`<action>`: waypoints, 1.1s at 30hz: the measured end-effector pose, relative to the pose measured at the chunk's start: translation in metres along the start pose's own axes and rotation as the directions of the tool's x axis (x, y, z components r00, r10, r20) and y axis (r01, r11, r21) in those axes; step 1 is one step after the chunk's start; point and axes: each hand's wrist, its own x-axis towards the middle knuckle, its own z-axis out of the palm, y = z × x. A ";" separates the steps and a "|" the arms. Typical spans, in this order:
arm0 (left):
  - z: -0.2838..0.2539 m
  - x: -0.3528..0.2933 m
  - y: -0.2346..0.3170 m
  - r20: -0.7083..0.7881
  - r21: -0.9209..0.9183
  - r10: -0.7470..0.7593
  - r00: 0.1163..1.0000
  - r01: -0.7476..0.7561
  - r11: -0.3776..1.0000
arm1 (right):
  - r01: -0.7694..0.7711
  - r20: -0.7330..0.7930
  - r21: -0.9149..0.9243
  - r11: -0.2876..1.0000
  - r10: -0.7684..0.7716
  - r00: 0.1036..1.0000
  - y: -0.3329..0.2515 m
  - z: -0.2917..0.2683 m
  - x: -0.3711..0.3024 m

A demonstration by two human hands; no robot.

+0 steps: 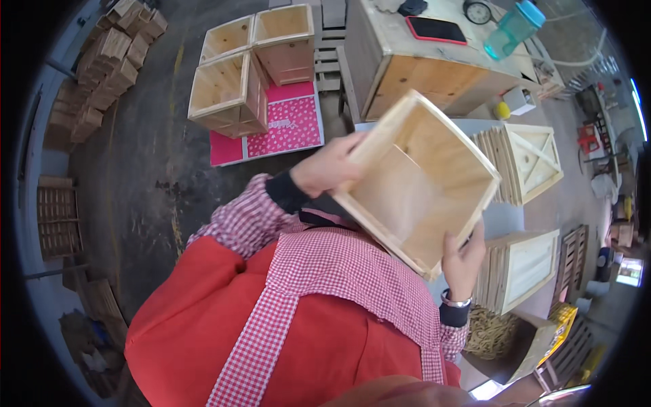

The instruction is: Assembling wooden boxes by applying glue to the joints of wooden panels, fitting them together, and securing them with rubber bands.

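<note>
Between my two hands I hold a square wooden box [407,183] in front of my chest, tilted, its open top facing me. My left hand [329,165] grips its left wall near the rim, with the fingertips partly hidden by the box. At the lower right corner my right hand [464,259] clasps the wall, thumb on the rim side; its other fingers are partly hidden. Several similar wooden boxes [220,91] stand at the far left on a pink patterned board [288,129].
Stacked wooden panels [532,163] and more framed panels [529,268] stand on a table to the right. A carton [529,349] holds tan strips. On the far wooden cabinet [424,81] lie a phone [436,30] and a teal bottle [512,32]. Wooden blocks [112,57] are piled at far left.
</note>
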 end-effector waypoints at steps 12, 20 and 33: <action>-0.148 -0.092 -0.006 -0.567 -0.266 -0.105 0.817 -0.060 0.962 | 0.330 0.472 -0.089 0.940 -0.252 0.845 -0.122 0.172 0.124; -0.223 -0.040 -0.035 -0.642 -0.107 0.055 0.765 -0.160 0.981 | 0.478 0.374 -0.148 0.866 -0.398 0.838 -0.102 0.259 0.201; -0.388 -0.027 -0.084 -0.758 0.568 0.316 0.571 0.340 0.749 | 0.193 0.265 0.011 0.981 -0.189 0.946 0.008 0.440 0.301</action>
